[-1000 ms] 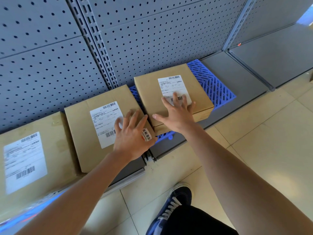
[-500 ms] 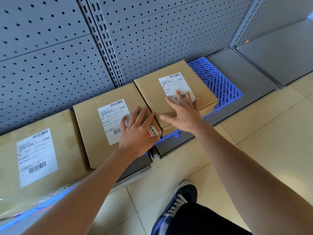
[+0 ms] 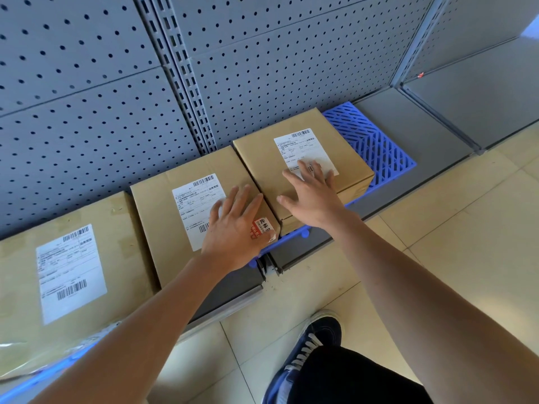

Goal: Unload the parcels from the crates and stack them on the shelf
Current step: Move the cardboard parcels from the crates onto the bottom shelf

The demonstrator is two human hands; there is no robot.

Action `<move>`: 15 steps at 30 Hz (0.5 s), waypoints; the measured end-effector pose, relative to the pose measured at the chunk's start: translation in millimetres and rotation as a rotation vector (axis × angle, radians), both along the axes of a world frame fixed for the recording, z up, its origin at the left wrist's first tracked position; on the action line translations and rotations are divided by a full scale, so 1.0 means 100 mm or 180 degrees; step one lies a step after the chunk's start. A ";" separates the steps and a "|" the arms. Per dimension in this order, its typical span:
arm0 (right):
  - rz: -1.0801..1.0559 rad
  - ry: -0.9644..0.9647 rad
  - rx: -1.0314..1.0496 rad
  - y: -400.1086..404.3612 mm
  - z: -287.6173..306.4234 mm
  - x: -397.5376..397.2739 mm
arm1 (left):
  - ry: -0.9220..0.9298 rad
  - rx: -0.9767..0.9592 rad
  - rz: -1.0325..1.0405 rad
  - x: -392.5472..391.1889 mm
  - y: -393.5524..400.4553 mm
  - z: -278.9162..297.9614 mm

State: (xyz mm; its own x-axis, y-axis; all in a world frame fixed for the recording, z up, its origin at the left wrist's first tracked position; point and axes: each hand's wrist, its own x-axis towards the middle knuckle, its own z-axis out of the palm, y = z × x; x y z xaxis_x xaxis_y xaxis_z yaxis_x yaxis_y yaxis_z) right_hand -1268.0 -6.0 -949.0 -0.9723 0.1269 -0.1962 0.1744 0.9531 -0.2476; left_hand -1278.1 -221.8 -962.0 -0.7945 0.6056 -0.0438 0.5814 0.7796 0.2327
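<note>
Both hands stay flat with fingers spread, gripping nothing: the left hand (image 3: 236, 225) on the middle parcel (image 3: 201, 211), the right hand (image 3: 312, 193) on the right parcel (image 3: 300, 164), now pushed against its neighbour on the blue pallet (image 3: 376, 150). A larger parcel (image 3: 67, 275) lies left, along the pegboard (image 3: 87, 97).
</note>
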 end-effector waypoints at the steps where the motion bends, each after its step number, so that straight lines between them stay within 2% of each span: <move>1: 0.0001 0.0031 -0.0035 -0.03 0.01 0.00 | 0.0042 0.0080 0.0054 0.01 -0.05 0.02; 8: 0.0269 0.0221 -0.0171 -0.46 0.25 0.17 | 0.0000 0.0196 0.0621 0.17 -0.55 0.40; 15: 0.0545 0.0486 -0.0240 -1.33 0.71 0.35 | -0.0055 0.0286 0.1240 0.45 -1.37 0.94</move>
State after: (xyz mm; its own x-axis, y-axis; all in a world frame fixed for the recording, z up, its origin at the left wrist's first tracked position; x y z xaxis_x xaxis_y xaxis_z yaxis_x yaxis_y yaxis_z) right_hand -1233.2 -138.8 -877.8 -0.9975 -0.0517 -0.0480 -0.0330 0.9433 -0.3302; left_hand -1233.5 -359.0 -868.2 -0.9651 0.2610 -0.0198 0.2415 0.9171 0.3172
